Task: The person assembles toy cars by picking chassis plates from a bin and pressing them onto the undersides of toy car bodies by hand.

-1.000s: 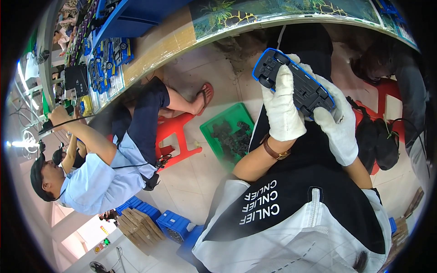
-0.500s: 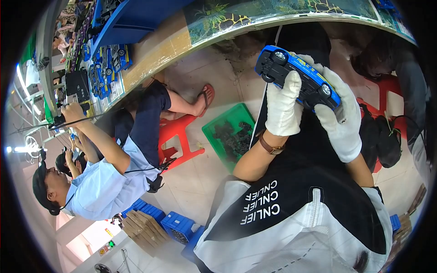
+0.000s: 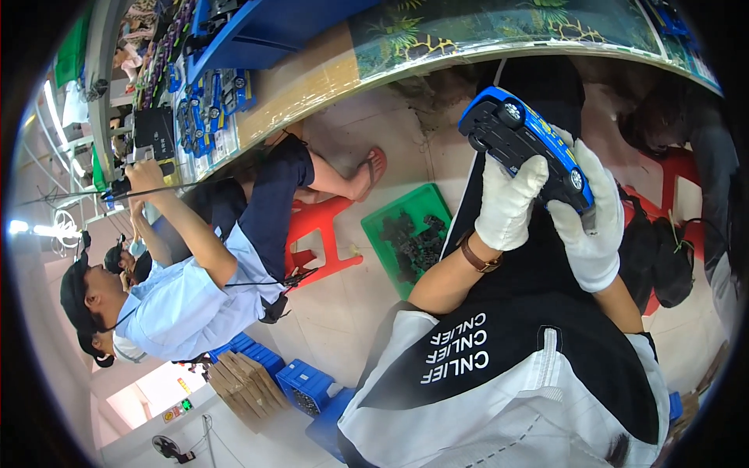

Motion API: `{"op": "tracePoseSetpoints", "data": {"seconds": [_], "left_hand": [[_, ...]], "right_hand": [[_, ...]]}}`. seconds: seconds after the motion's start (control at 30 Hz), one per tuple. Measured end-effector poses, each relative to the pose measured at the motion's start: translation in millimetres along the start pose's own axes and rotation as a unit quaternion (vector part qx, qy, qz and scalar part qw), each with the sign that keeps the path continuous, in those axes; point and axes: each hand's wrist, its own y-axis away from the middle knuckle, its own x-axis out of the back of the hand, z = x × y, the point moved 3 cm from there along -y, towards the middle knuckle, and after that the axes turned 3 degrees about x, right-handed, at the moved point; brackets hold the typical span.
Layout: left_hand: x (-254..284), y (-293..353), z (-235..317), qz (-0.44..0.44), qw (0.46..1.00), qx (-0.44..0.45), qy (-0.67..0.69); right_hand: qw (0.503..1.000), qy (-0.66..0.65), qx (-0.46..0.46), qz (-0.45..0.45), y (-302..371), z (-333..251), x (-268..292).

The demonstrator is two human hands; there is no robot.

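A blue toy car (image 3: 527, 144) with a black underside is held above my lap, tilted so that its bottom and one side with silver wheels show. My left hand (image 3: 509, 201), in a white glove, is closed on the car's lower edge with the thumb against the black underside. The gloved right hand (image 3: 594, 226) grips the car's right end, its fingers behind the blue side and its thumb at the near edge. Parts of the fingers are hidden behind the car.
A green tray (image 3: 382, 226) of small black parts lies on the floor. The workbench (image 3: 312, 90) carries a blue bin (image 3: 265, 35) and several toy cars (image 3: 204, 117). A co-worker (image 3: 203, 273) sits at left beside a red stool (image 3: 321, 234). Blue crates (image 3: 304, 382) stand behind.
The view has shifted, so the bench and co-worker appear lower and further right. My left thumb has slid along the car's underside toward its right end. Both hands still hold the car.
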Motion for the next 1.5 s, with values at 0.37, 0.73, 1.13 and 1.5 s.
{"op": "tracePoseSetpoints", "data": {"seconds": [0.37,0.73,1.13,1.5], "left_hand": [[19,17,49,0.133,0.988,-0.036,-0.072],[159,87,288,0.387,0.847,-0.326,-0.165],[197,68,378,0.385,0.897,-0.144,-0.164],[252,-25,449,0.464,0.773,-0.208,-0.380]], "right_hand": [[0.989,-0.021,-0.122,-0.084,7,-5,1],[0.989,0.028,-0.077,-0.126,4,7,-5],[0.989,0.050,-0.052,-0.130,-4,4,-16],[0.979,0.124,-0.005,-0.163,-6,-2,-17]]}}
